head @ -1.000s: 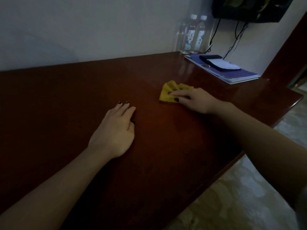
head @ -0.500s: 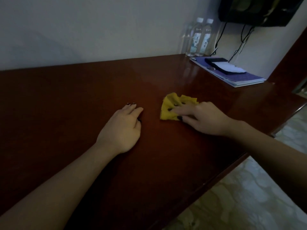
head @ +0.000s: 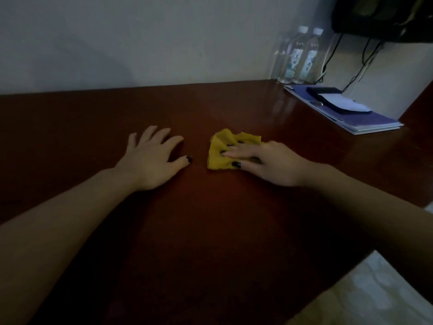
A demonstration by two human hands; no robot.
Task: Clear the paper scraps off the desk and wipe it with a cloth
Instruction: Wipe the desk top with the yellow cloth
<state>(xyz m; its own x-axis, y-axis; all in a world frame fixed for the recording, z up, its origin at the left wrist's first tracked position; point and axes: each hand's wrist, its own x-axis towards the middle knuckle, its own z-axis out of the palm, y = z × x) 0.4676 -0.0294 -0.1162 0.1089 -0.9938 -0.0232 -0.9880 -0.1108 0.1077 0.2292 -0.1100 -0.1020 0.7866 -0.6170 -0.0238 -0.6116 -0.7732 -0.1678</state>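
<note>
A crumpled yellow cloth (head: 220, 148) lies on the dark red-brown wooden desk (head: 210, 231), near its middle. My right hand (head: 269, 164) presses flat on the cloth's right part, fingers stretched over it and thumb at its near edge. My left hand (head: 152, 158) rests palm down on the bare desk a short way left of the cloth, fingers spread, holding nothing. No paper scraps show on the desk.
Two clear water bottles (head: 302, 57) stand against the wall at the back right. In front of them lies a purple folder (head: 346, 113) with a black-and-white pad on top. Cables hang from a dark screen (head: 384, 17). The desk's front edge runs diagonally at the lower right above pale floor.
My right hand has slid the cloth towards me and leftward, closer to my left hand. The left hand's fingers have spread apart.
</note>
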